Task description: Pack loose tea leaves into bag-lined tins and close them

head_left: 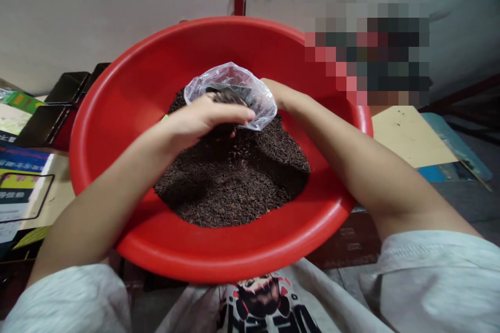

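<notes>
Over red basin (pixel 117 114), left hand (pixel 203 117) cupped, gripping bag (pixel 234 86)

Grain (pixel 234 182) fills the basin (pixel 128 104), whose middle holds a bag (pixel 234 83). Boxes (pixel 58 109) sit at nine o'clock, a cardboard sheet (pixel 406 135) at three.

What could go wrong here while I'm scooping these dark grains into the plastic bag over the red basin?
1. The left hand tips dark grains at the mouth of the thin clear plastic bag; the floppy rim could fold shut, so grains miss it.
2. The right hand is mostly hidden behind the bag; a loose grip could drop it into the pile.
3. The red basin looks tilted toward the person, so it might slip.
</notes>
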`<state>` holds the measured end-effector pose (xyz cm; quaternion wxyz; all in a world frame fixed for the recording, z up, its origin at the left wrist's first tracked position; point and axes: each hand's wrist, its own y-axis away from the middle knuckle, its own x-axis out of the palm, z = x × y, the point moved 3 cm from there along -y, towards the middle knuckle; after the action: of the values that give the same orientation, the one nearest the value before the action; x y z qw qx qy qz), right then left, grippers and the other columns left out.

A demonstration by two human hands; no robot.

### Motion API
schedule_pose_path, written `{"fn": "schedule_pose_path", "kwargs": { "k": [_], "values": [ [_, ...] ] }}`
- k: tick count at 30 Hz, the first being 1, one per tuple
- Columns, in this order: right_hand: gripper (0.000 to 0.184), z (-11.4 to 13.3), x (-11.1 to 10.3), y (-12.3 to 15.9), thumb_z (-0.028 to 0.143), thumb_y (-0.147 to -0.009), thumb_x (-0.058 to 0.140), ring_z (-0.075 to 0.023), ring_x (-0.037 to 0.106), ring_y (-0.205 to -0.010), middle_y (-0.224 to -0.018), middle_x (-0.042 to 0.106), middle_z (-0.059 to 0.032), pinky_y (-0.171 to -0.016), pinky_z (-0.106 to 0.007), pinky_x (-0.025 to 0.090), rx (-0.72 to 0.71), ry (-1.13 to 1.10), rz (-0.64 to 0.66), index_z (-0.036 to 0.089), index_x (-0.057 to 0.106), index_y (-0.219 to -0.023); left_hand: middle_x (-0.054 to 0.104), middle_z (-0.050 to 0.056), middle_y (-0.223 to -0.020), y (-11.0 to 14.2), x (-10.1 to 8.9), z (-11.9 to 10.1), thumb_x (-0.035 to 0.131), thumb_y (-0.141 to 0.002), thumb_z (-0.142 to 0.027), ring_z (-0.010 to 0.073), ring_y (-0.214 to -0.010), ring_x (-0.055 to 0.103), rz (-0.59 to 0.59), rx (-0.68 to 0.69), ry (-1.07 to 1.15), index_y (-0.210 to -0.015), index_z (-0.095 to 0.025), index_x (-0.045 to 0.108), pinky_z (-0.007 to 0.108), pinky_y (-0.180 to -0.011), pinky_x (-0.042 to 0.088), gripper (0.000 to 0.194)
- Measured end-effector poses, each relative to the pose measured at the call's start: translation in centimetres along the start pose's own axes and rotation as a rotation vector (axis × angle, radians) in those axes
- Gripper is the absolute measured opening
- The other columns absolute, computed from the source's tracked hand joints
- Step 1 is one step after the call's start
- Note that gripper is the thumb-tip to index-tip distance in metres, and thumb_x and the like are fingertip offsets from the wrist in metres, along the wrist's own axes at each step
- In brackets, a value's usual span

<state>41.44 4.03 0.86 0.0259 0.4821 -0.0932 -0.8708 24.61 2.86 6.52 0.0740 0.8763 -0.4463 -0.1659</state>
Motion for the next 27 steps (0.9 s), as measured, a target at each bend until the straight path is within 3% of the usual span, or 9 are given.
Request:
{"fn": "schedule_pose_path", "kwargs": {
  "k": [3, 5, 8, 13, 18, 21, 24, 25, 27],
  "values": [
    [0.034, 0.4, -0.1, 0.3, 0.03, -0.083, 0.055, -0.0224, 0.06, -0.09, -0.109, 0.067, -0.0195, -0.07, -0.026, 0.037, -0.024, 0.163, 0.006, 0.004, 0.066, -0.102, 0.056, -0.001, -0.068, -0.4, -2.2, -0.6, 0.054, -0.08, -0.022, 0.0081, -0.053, 0.051, -0.177, 0.08, 0.127, -0.076, -0.013, 0.059, 0.032, -0.071, 0.049, 0.011],
    [0.032, 0.7, -0.2, 0.4, 0.028, -0.082, 0.056, -0.0223, 0.061, -0.09, -0.109, 0.067, -0.0193, -0.069, -0.025, 0.037, -0.031, 0.204, 0.014, 0.004, 0.066, -0.1, 0.055, -0.001, -0.066, -1.2, -3.2, -0.1, 0.06, -0.077, -0.027, 0.0104, -0.057, 0.053, -0.277, 0.211, 0.122, -0.073, -0.015, 0.056, 0.034, -0.073, 0.05, 0.014],
    [0.031, 0.9, -0.1, 0.6, 0.025, -0.081, 0.055, -0.0228, 0.062, -0.093, -0.111, 0.067, -0.0183, -0.071, -0.025, 0.038, -0.01, 0.16, 0.044, 0.005, 0.066, -0.103, 0.061, 0.001, -0.074, -2.5, -3.9, 1.2, 0.075, -0.062, -0.031, 0.0184, -0.078, 0.061, -0.401, 0.452, -0.154, -0.074, -0.017, 0.056, 0.035, -0.082, 0.05, 0.027],
    [0.029, 1.0, -0.1, 0.5, 0.024, -0.079, 0.058, -0.0246, 0.062, -0.1, -0.108, 0.069, -0.0113, -0.08, -0.026, 0.044, 0.031, 0.089, 0.042, 0.011, 0.067, -0.104, 0.067, 0.005, -0.102, -3.5, -3.4, 3.0, 0.073, -0.068, -0.038, 0.0251, -0.105, 0.06, -0.298, 0.435, -0.657, -0.093, -0.018, 0.065, 0.042, -0.098, 0.043, 0.033],
    [0.025, 0.8, -0.1, 0.7, 0.026, -0.081, 0.057, -0.0247, 0.063, -0.099, -0.105, 0.07, -0.0063, -0.081, -0.027, 0.048, 0.034, 0.025, 0.064, 0.014, 0.067, -0.1, 0.069, 0.003, -0.096, -2.0, -2.3, 1.6, 0.067, -0.076, -0.036, 0.0197, -0.09, 0.065, -0.303, 0.516, -0.551, -0.098, -0.018, 0.065, 0.033, -0.085, 0.049, 0.029],
    [0.021, 0.7, -0.2, 0.9, 0.023, -0.08, 0.059, -0.0245, 0.063, -0.099, -0.102, 0.07, -0.0047, -0.081, -0.026, 0.048, 0.044, 0.053, 0.07, 0.014, 0.067, -0.096, 0.065, 0.0, -0.08, -1.7, -2.8, 1.1, 0.056, -0.085, -0.031, 0.0142, -0.078, 0.063, -0.499, 0.687, -0.449, -0.087, -0.018, 0.062, 0.027, -0.077, 0.048, 0.015],
    [0.02, 0.5, -0.3, 0.8, 0.022, -0.079, 0.06, -0.0252, 0.062, -0.099, -0.099, 0.07, -0.0045, -0.082, -0.027, 0.048, 0.039, 0.088, 0.061, 0.013, 0.068, -0.094, 0.058, -0.002, -0.072, -2.6, -4.9, 2.4, 0.05, -0.086, -0.019, 0.0098, -0.068, 0.055, -0.808, 0.846, -0.373, -0.077, -0.018, 0.056, 0.023, -0.068, 0.045, 0.011],
    [0.02, 0.4, -0.3, 0.7, 0.021, -0.078, 0.06, -0.0253, 0.062, -0.099, -0.1, 0.07, -0.005, -0.082, -0.028, 0.047, 0.047, 0.093, 0.058, 0.012, 0.068, -0.095, 0.057, -0.002, -0.072, -3.2, -5.9, 3.3, 0.05, -0.084, -0.015, 0.0096, -0.068, 0.054, -0.91, 0.821, -0.356, -0.076, -0.018, 0.054, 0.023, -0.068, 0.045, 0.009],
    [0.022, 0.3, -0.3, 0.5, 0.02, -0.078, 0.061, -0.0253, 0.061, -0.099, -0.102, 0.07, -0.0067, -0.082, -0.028, 0.047, 0.071, 0.104, 0.054, 0.011, 0.067, -0.097, 0.059, -0.001, -0.075, -4.7, -7.8, 5.8, 0.054, -0.079, -0.011, 0.0111, -0.073, 0.056, -1.047, 0.56, -0.347, -0.075, -0.018, 0.053, 0.024, -0.073, 0.046, 0.008]
  ]
}}
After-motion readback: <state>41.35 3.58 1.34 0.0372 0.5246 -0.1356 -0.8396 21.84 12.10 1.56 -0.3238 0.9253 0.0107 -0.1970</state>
